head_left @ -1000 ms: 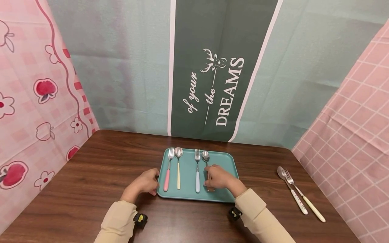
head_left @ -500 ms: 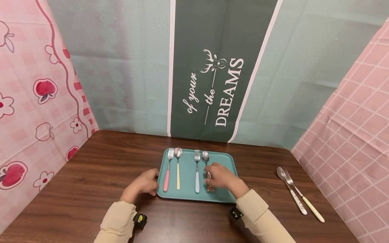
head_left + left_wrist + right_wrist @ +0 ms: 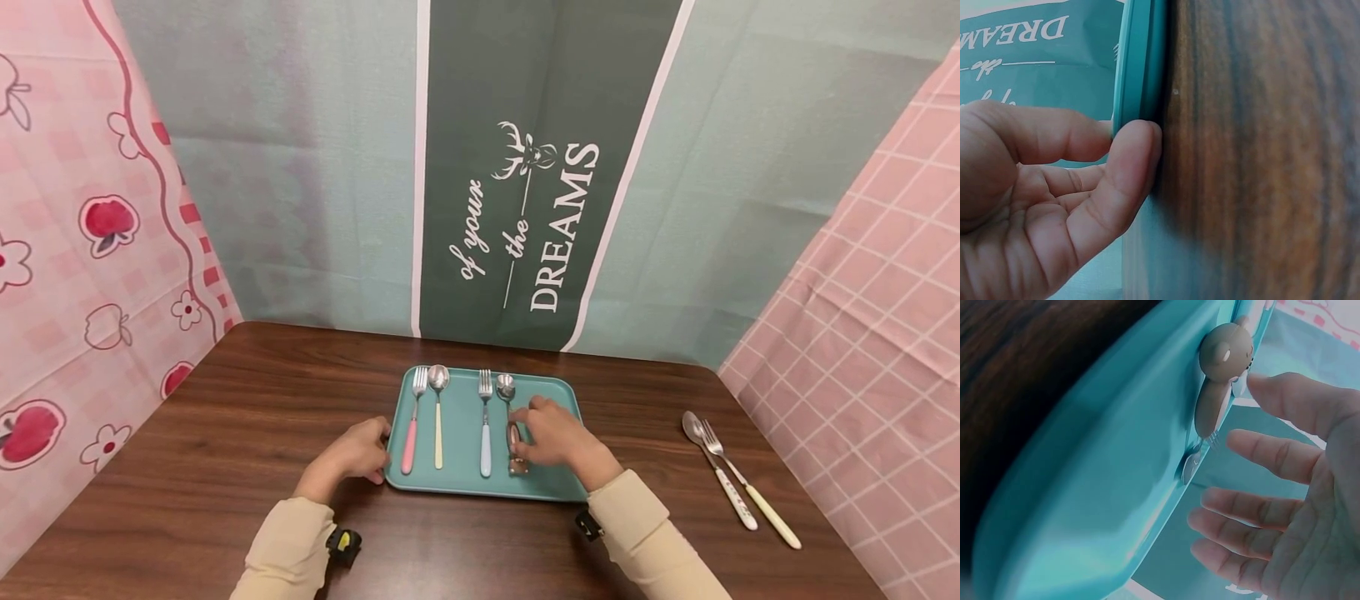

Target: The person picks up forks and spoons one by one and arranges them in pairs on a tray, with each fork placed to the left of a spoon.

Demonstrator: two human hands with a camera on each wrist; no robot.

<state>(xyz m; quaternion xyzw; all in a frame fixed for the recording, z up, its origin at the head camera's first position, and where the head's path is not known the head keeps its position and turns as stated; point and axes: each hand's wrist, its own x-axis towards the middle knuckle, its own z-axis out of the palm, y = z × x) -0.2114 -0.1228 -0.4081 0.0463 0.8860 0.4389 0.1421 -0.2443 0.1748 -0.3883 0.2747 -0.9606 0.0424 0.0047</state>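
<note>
A teal tray [image 3: 462, 437] lies on the table, and my left hand [image 3: 352, 452] pinches its left rim; the left wrist view shows finger and thumb meeting at the tray edge [image 3: 1138, 69]. On the tray's right side lies a spoon [image 3: 517, 467] with a brown bear-shaped handle [image 3: 1212, 403]. My right hand [image 3: 553, 433] hovers at that handle with its fingers spread and nearly straight. Left of this spoon is a fork with a light blue handle [image 3: 486, 450]. A pink-handled fork [image 3: 409, 447] and a cream-handled spoon [image 3: 438, 433] lie side by side toward the tray's left.
On the table's right side a spoon with a patterned white handle [image 3: 737, 498] and a fork with a pale yellow handle [image 3: 774, 517] lie close together. Printed cloths hang behind the table [image 3: 247, 400] and along both sides.
My right hand has loosened from the bear-handled spoon and drawn slightly right, so more of the brown handle shows. The left hand stays at the tray's rim.
</note>
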